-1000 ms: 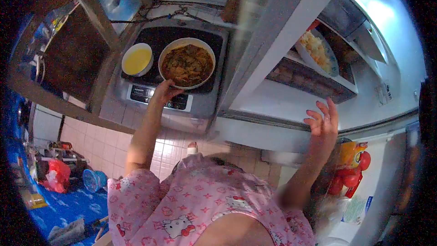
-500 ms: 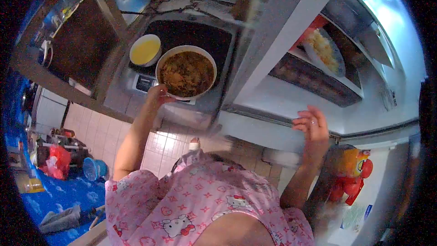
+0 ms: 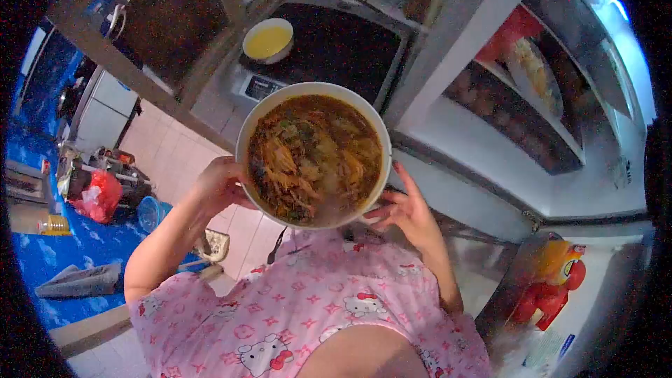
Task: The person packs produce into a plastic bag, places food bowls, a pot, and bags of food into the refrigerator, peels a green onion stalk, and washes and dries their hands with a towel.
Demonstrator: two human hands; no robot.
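Observation:
A large white bowl (image 3: 383, 133) of brown soup with shredded meat is held in front of my chest, over the floor. My left hand (image 3: 222, 183) grips its lower left side, with the fingers partly hidden beneath it. On the lower right, my right hand (image 3: 407, 211) supports the bowl from the side and underneath, its fingers bent against the wall. Beyond the bowl, a smaller white bowl (image 3: 269, 54) of yellow contents stands on a dark surface (image 3: 336, 38).
White shelving (image 3: 483, 126) rises to the right, with a bag of pale food (image 3: 532, 73) on it. Red and yellow packages (image 3: 549, 283) are at lower right. At left, a red plastic bag (image 3: 100, 196) and a blue container (image 3: 152, 213) sit on a blue covering (image 3: 91, 252).
The large bowl has left the dark surface and come toward my chest. My right hand, earlier raised and apart at the right, now touches the bowl. The smaller bowl stayed behind.

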